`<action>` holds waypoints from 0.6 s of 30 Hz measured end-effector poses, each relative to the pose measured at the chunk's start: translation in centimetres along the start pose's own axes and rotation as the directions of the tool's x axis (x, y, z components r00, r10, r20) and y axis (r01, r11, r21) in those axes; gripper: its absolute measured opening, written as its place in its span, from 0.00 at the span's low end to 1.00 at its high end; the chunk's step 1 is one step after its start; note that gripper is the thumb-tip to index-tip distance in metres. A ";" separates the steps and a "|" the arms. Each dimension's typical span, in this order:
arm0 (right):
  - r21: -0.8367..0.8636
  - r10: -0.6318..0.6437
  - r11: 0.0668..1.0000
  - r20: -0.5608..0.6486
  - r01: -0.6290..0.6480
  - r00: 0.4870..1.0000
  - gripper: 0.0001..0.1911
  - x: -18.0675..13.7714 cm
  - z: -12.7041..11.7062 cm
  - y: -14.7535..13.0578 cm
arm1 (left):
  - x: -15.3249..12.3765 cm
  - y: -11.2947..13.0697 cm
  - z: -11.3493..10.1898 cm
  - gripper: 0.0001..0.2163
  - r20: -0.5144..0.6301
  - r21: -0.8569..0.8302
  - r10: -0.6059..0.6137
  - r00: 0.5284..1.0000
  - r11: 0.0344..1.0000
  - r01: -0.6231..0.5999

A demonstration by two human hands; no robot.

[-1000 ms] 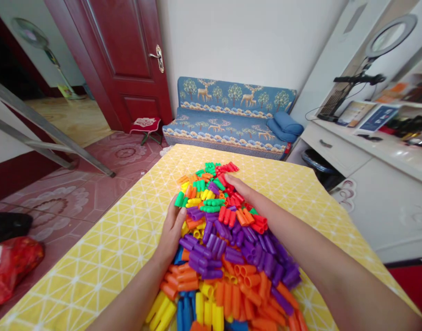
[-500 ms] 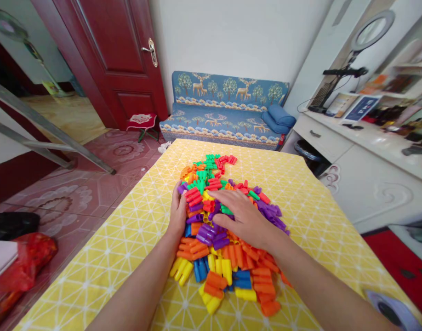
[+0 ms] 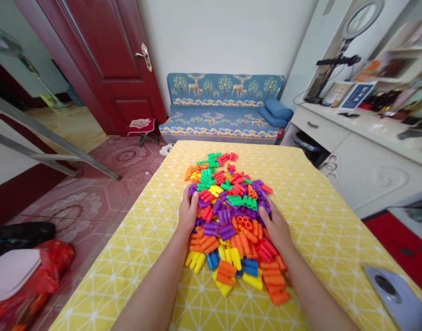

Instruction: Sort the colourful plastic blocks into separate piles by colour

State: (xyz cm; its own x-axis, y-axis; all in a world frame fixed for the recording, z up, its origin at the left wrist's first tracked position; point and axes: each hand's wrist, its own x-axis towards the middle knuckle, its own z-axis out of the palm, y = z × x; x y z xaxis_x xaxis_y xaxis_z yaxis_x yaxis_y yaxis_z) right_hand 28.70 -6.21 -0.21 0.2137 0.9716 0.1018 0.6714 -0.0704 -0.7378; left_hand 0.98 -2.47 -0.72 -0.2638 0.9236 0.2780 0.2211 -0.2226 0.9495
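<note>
A heap of plastic building pieces, made of joined tubes in red, orange, yellow, green, blue and purple, lies on the table. Against the heap's left side rests my left hand, open, its thumb upward and its fingertips partly hidden by purple pieces. On the opposite side my right hand is open and cupped along the edge, touching purple pieces. Between the hands lie green pieces and purple ones. Orange pieces and yellow pieces spread along the near edge.
A yellow patterned cloth covers the table. At its right front lies a phone. Beyond the table stands a blue sofa; a white cabinet is on the right. A red bag and metal ladder legs are on the left.
My right hand has moved from over the middle of the heap to its right edge. My left hand stays at the left side. The heap's right part is drawn closer together.
</note>
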 end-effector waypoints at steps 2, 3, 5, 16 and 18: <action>0.045 0.012 0.999 0.048 -0.014 0.999 0.40 0.8 1.2 -1.9 | -0.1 0.2 0.0 0.24 0.075 -0.066 0.007 0.997 0.998 -0.002; 0.075 0.010 0.997 0.072 -0.015 0.997 0.39 1.2 1.8 -2.6 | -0.1 0.3 -0.1 0.25 0.108 -0.104 0.014 0.994 0.995 -0.002; 0.164 -0.023 0.986 0.109 0.005 0.994 0.38 2.1 2.8 -3.6 | -0.1 0.6 -0.3 0.26 0.158 -0.174 0.024 0.987 0.985 0.004; 0.578 -0.289 0.805 0.185 0.134 0.939 0.41 3.0 4.9 -8.1 | 0.2 2.4 -0.7 0.33 0.362 -0.275 0.055 0.931 0.960 0.050; 0.621 -0.323 0.771 0.196 0.138 0.926 0.41 2.5 5.0 -8.7 | -0.1 2.9 -0.2 0.32 0.357 -0.281 0.061 0.932 0.959 0.045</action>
State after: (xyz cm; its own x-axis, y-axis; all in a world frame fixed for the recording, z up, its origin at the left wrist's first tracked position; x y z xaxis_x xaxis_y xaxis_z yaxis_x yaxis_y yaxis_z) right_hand 19.84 -2.04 3.08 -0.1583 0.9665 0.2021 0.1067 0.2202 -0.9696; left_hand 1.42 -3.25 2.03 0.1025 0.9588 0.2651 -0.0642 -0.2596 0.9636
